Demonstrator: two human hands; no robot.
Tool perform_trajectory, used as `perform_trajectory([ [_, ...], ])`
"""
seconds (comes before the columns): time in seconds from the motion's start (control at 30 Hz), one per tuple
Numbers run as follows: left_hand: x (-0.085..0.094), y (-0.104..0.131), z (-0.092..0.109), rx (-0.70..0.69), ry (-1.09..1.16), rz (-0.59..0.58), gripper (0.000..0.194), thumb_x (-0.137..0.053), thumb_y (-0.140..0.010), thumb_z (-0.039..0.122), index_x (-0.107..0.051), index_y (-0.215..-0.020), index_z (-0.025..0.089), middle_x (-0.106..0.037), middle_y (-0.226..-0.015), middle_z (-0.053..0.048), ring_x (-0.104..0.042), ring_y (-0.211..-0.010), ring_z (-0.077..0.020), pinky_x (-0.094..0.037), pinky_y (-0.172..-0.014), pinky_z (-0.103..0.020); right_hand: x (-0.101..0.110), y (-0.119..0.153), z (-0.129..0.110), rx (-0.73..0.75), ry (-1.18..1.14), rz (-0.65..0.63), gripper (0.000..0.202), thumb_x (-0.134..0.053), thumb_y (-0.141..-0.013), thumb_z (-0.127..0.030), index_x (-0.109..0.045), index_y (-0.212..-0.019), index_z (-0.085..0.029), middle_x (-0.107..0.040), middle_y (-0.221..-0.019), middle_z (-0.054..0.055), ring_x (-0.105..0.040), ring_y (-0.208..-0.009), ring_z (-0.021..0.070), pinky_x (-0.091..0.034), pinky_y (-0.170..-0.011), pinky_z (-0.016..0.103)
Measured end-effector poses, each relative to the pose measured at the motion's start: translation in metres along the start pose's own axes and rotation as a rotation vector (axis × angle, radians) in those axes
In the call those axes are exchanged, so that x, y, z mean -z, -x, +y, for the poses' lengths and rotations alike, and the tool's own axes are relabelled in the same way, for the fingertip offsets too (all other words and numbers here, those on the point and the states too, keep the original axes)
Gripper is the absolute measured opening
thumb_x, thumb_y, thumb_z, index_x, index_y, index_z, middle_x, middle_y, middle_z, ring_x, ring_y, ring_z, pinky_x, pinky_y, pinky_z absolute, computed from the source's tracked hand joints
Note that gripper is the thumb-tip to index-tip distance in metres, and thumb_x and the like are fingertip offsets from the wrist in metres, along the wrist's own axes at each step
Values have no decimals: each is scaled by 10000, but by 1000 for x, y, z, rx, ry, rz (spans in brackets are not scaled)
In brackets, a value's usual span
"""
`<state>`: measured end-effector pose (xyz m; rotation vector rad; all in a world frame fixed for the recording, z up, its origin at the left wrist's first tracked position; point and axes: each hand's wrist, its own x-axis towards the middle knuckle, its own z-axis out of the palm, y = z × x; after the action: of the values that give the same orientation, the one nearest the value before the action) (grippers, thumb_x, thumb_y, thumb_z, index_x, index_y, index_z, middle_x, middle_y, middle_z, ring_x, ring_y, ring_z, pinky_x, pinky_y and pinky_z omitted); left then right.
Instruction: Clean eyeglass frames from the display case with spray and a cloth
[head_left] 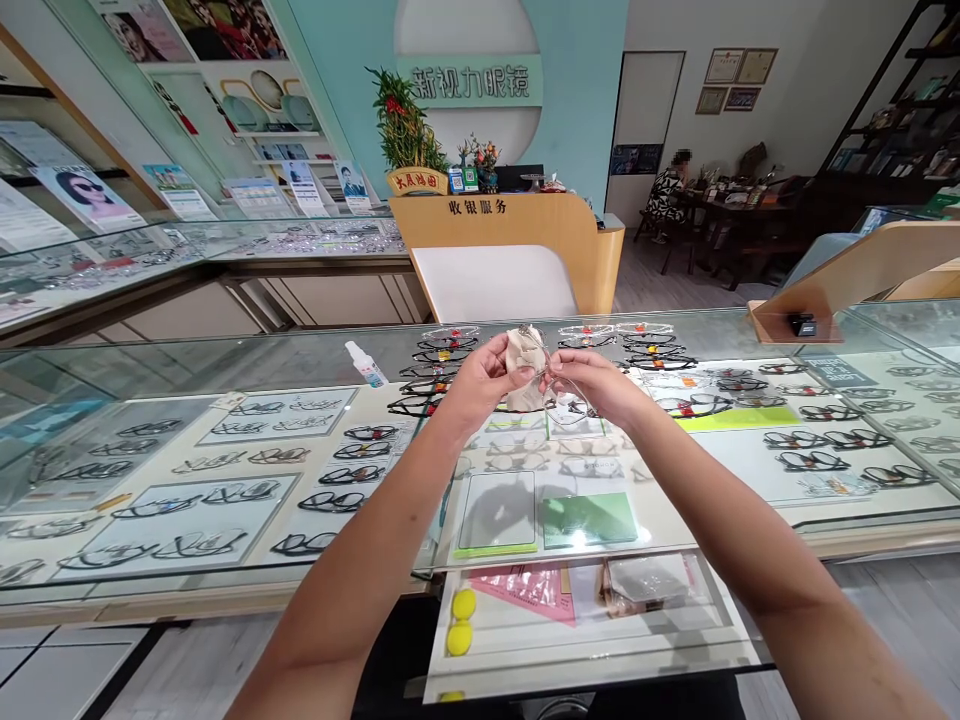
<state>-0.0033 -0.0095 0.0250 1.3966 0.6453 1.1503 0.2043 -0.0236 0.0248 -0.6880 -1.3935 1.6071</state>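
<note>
Above the glass counter, my left hand is closed on a crumpled beige cloth. A pair of thin-framed glasses hangs between both hands, one round rim below the fingers. My right hand pinches the glasses' thin metal frame close to the cloth. Part of the glasses lies against or behind the cloth, so their full shape is hidden. A white spray bottle stands tilted in the view on the counter, left of my left hand.
Rows of glasses flank both hands on the glass counter. An open drawer with packets is below. A wooden stand rises at the right. Beyond are a wooden reception desk and a seated person.
</note>
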Motion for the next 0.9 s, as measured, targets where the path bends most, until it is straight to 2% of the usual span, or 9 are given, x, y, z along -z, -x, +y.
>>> perform_trajectory([
  [0.13,-6,1,-3,-33,-37,65,671,-1073,-576,454,-658,-1042,208,-756,-801,-5,-680,-629,-172,-552,-611,-292,-2,-1,6,21,14,-11,392,-919,-777,-557,-716,-791,-222,-743,-824,27,-500,-707,161,-363,-704,323],
  [0.23,-7,1,-7,-46,-48,116,631,-1074,-580,476,-657,-970,208,-730,-773,8,-655,-615,-158,-534,-582,-279,-6,0,6,31,61,-33,419,-907,-799,-597,-721,-794,-222,-737,-824,18,-475,-697,154,-366,-713,323],
  [0.37,-7,4,-12,-43,-30,164,584,-1045,-650,547,-675,-967,224,-686,-720,33,-604,-559,-142,-512,-537,-279,-13,1,6,34,67,-40,456,-909,-802,-626,-704,-788,-219,-723,-828,10,-450,-690,143,-361,-724,317],
  [0.47,-8,5,-14,-65,-37,217,561,-975,-734,654,-660,-907,224,-647,-654,33,-565,-502,-136,-461,-482,-277,-15,1,8,46,54,-40,456,-902,-816,-621,-688,-772,-221,-647,-739,-15,-454,-689,147,-353,-731,315],
  [0.57,-8,4,-17,-76,-28,269,588,-941,-748,716,-659,-864,213,-667,-653,16,-567,-485,-136,-450,-463,-278,-13,0,9,51,67,-30,428,-873,-842,-592,-673,-749,-226,-558,-658,-36,-475,-702,161,-357,-747,318],
  [0.73,-4,-1,-17,-49,91,201,614,-917,-764,748,-674,-823,187,-683,-663,-15,-650,-543,-169,-545,-527,-302,-9,1,5,54,101,10,300,-834,-848,-486,-692,-809,-224,-724,-807,8,-485,-723,162,-363,-753,323],
  [0.9,0,-5,-14,64,256,111,621,-922,-755,754,-706,-928,198,-734,-755,-30,-753,-718,-226,-638,-661,-338,-6,0,4,107,87,63,325,-841,-847,-520,-704,-801,-229,-762,-867,26,-506,-756,170,-401,-777,324],
])
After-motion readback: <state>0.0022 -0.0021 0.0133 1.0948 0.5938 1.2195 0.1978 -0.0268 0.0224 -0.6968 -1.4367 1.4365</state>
